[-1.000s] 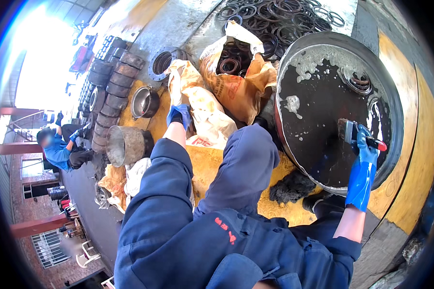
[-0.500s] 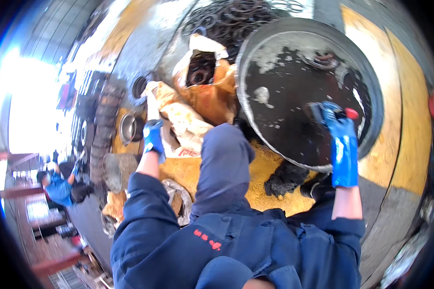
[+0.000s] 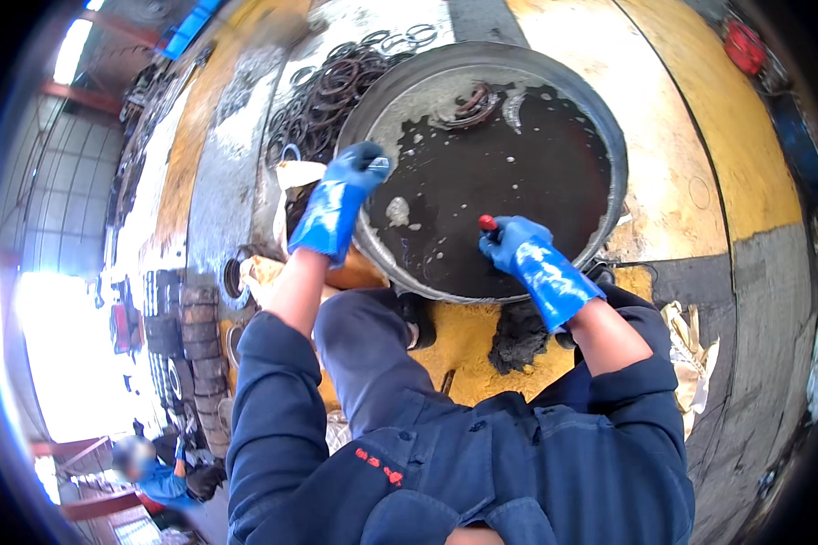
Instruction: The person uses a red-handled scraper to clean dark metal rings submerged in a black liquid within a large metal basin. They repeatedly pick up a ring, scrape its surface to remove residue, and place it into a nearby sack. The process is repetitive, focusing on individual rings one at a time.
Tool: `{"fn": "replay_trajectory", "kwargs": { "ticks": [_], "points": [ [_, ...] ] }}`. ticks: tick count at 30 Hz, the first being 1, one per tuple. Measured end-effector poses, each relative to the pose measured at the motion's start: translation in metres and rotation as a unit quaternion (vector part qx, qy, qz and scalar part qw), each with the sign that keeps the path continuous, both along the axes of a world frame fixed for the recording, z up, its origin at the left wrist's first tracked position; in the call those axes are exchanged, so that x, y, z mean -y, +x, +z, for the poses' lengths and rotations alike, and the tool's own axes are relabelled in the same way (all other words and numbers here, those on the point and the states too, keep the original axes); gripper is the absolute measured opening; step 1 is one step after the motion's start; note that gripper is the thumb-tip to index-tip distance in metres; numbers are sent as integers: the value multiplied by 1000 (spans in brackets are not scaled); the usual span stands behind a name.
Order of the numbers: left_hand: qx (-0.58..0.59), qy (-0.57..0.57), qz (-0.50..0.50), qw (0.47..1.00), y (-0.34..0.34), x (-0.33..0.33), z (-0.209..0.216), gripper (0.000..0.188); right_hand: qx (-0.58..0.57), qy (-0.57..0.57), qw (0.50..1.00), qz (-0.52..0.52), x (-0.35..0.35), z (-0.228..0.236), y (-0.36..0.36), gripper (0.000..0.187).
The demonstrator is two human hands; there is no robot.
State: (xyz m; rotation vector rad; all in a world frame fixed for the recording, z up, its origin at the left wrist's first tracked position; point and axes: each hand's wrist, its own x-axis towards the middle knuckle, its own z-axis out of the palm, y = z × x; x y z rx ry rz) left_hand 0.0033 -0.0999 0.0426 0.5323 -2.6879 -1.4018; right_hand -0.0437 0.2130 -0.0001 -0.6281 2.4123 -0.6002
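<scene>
The red handle (image 3: 488,222) is gripped in the blue-gloved right hand (image 3: 518,245), slightly right of the frame's centre; its rounded end is seen projecting past the fingers at their upper left, and the rest is hidden by the glove. The fingers of that hand are closed around it. The left hand (image 3: 359,171), also gloved in blue, is held left of centre, at the upper left, with its fingers curled inward; whether anything is held in them cannot be told.

The right forearm is brought in from the lower right and angled up and left, with the glove's cuff crossing the near rim of the round tub (image 3: 473,58). The left forearm is raised steeply from the lower left, and the tub's left rim is partly covered by that hand.

Dark liquid (image 3: 518,168) is held in the tub, and an open stretch of it is seen between the right hand and the rings (image 3: 471,109) lying near the far wall. The tub is bordered at the upper left by a pile of dark rings (image 3: 332,95), and below by a black clump (image 3: 518,338) on the yellow floor (image 3: 459,331).
</scene>
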Motion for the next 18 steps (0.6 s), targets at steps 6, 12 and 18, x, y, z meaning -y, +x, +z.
{"fn": "replay_trajectory", "kwargs": {
  "ticks": [6,12,18],
  "points": [
    [71,-462,-127,875,-136,-70,-51,54,-42,6,998,41,-10,-16,3,26],
    [188,-481,-104,850,-196,-96,-86,42,-48,45,994,86,-8,-19,4,26],
    [215,-526,-157,808,-164,-95,-108,27,-36,26,993,108,-7,-7,3,26]
  ]
}}
